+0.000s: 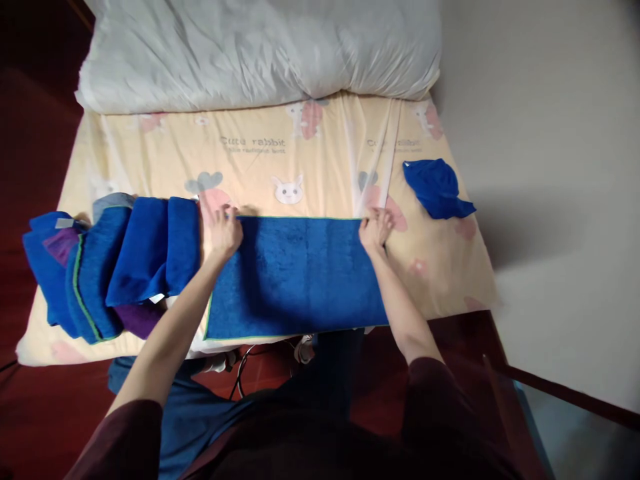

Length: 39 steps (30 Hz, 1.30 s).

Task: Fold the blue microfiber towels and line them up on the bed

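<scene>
A blue towel (305, 273) with a thin green edge lies spread flat along the front of the bed. At its far left corner my left hand (225, 232) is closed on the edge, the fingers bent. The far right corner is pinched by my right hand (376, 230). Just left of my left hand is a row of folded blue towels (143, 250), leaning over one another. Purple cloth (137, 320) shows beneath them. A crumpled blue cloth (436, 187) lies apart, to the right of and beyond my right hand.
The bed's cream sheet (325, 167) is printed with rabbits and carrots. A bulky white quilt (260, 53) covers the far side. A pale wall (560, 167) stands close on the right. Cables (243, 373) lie on the red floor below the front edge.
</scene>
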Tool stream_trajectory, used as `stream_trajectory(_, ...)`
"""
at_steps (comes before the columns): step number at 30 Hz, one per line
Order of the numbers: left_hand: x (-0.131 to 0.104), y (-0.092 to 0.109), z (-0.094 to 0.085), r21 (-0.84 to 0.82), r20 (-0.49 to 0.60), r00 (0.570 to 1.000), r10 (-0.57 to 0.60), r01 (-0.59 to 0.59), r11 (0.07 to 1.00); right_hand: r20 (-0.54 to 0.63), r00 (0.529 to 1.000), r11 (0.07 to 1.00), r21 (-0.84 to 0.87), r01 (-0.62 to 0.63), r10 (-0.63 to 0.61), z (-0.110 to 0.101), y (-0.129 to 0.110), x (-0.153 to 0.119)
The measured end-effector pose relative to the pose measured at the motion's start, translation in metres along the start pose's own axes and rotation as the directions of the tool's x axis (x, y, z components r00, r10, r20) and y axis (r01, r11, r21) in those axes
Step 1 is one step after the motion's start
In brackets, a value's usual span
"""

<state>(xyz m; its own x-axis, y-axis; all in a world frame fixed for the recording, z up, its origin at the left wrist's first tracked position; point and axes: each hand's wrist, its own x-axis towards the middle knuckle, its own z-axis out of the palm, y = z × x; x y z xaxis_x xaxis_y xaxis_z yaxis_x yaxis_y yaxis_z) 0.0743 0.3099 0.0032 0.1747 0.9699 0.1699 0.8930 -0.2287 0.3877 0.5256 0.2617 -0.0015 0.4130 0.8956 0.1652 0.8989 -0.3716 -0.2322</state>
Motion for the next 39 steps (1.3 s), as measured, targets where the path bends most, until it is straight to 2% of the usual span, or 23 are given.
stream_trajectory(2, -0.023, 0.041, 0.015, 0.016, 0.077, 0.991, 0.108, -0.109, 0.994, 0.048, 0.976, 0.975, 0.072, 0.211, -0.214, 0.005, -0.045, -0.036)
stream_trajectory(5, -0.055, 0.093, 0.045, -0.038, 0.169, 0.956, 0.239, -0.236, 0.971, 0.142, 0.854, 0.857, 0.223, 0.465, -0.5, 0.021, -0.108, -0.094)
stream_trajectory(6, -0.064, 0.103, 0.054, -0.052, 0.186, 0.949, 0.257, -0.251, 0.966, 0.172, 0.818, 0.826, 0.261, 0.499, -0.548, 0.027, -0.123, -0.111)
stream_trajectory(8, -0.074, 0.111, 0.067, -0.067, 0.198, 0.942, 0.272, -0.264, 0.962, 0.206, 0.784, 0.801, 0.299, 0.519, -0.585, 0.039, -0.139, -0.132)
stream_trajectory(10, -0.076, 0.103, 0.071, -0.066, 0.181, 0.949, 0.259, -0.251, 0.966, 0.217, 0.772, 0.793, 0.301, 0.529, -0.597, 0.045, -0.132, -0.134)
stream_trajectory(12, -0.072, 0.084, 0.067, -0.055, 0.142, 0.969, 0.201, -0.195, 0.979, 0.223, 0.785, 0.81, 0.275, 0.517, -0.577, 0.046, -0.107, -0.12)
stream_trajectory(15, -0.059, 0.048, 0.053, -0.041, 0.078, 0.996, 0.048, -0.045, 0.998, 0.239, 0.87, 0.901, 0.179, 0.396, -0.43, 0.039, -0.048, -0.082)
stream_trajectory(18, -0.046, 0.017, 0.04, -0.035, 0.031, 0.997, -0.072, 0.074, 0.997, 0.232, 0.949, 0.977, 0.049, 0.207, -0.212, 0.033, 0.011, -0.046)
stream_trajectory(20, -0.039, 0.003, 0.036, -0.033, 0.009, 0.993, -0.122, 0.122, 0.992, 0.215, 0.97, 0.993, -0.02, 0.119, -0.112, 0.031, 0.039, -0.03)
stream_trajectory(23, -0.033, -0.004, 0.036, -0.048, -0.001, 0.987, -0.161, 0.16, 0.986, 0.192, 0.979, 0.992, -0.09, 0.091, -0.072, 0.034, 0.057, -0.021)
stream_trajectory(29, -0.032, 0.0, 0.041, -0.045, 0.006, 0.978, -0.209, 0.209, 0.977, 0.209, 0.975, 0.982, -0.156, 0.104, -0.07, 0.038, 0.056, -0.024)
stream_trajectory(33, -0.029, -0.003, 0.036, -0.024, 0.025, 0.978, -0.209, 0.21, 0.977, 0.276, 0.961, 0.982, -0.18, 0.062, -0.01, 0.028, 0.048, -0.018)
stream_trajectory(36, -0.031, 0.008, 0.025, -0.025, 0.05, 0.979, -0.2, 0.201, 0.979, 0.277, 0.961, 0.982, -0.178, 0.06, -0.009, 0.012, 0.018, -0.024)
stream_trajectory(39, -0.054, 0.046, 0.019, -0.029, 0.065, 0.996, -0.058, 0.06, 0.998, 0.209, 0.965, 0.981, -0.076, 0.179, -0.159, -0.002, -0.036, -0.064)
